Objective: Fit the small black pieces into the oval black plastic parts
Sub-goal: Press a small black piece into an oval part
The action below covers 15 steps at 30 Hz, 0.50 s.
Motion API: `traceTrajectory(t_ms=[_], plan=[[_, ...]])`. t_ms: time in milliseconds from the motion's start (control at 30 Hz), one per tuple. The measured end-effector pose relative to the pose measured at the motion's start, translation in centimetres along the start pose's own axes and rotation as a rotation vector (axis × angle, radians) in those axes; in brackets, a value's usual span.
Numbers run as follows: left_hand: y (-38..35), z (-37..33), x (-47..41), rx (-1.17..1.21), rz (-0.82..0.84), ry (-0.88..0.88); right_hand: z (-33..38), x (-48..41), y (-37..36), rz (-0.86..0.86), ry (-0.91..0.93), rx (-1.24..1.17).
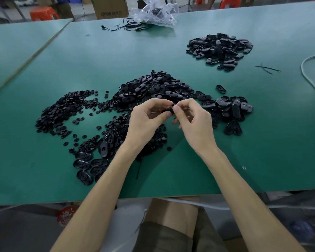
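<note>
My left hand [145,120] and my right hand [195,122] meet above the middle of the green table [171,179], both pinching one oval black part [168,110] between their fingertips. Whether a small piece sits in it is hidden by the fingers. A heap of small round black pieces [62,113] lies to the left. A large pile of oval black parts [153,88] lies just behind my hands. More ovals lie to the right [233,108] and at the front left [91,160].
A separate pile of oval parts [220,49] sits at the far right. A crumpled clear plastic bag [155,13] and black cables [127,26] lie at the far edge. A white cable [309,77] runs along the right side. Two black ties [267,69] lie nearby.
</note>
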<state>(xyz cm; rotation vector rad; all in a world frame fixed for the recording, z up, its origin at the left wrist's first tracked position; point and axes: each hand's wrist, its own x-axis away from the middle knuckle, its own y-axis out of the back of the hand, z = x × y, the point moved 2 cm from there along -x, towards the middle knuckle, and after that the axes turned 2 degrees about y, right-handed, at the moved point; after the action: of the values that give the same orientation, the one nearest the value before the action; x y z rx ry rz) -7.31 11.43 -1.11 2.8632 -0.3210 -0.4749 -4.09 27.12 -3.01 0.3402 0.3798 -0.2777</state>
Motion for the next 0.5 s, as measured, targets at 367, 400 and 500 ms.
traceTrajectory(t_ms=[367, 400, 500], plan=[[-0.10, -0.03, 0.06, -0.030, 0.021, 0.003, 0.17, 0.03, 0.07, -0.024, 0.023, 0.004], [-0.09, -0.02, 0.05, -0.027, 0.022, 0.003, 0.18, 0.02, 0.08, -0.025, 0.024, 0.004], [-0.09, 0.02, 0.00, -0.015, 0.021, 0.012, 0.18, 0.03, 0.07, -0.023, 0.020, 0.001]])
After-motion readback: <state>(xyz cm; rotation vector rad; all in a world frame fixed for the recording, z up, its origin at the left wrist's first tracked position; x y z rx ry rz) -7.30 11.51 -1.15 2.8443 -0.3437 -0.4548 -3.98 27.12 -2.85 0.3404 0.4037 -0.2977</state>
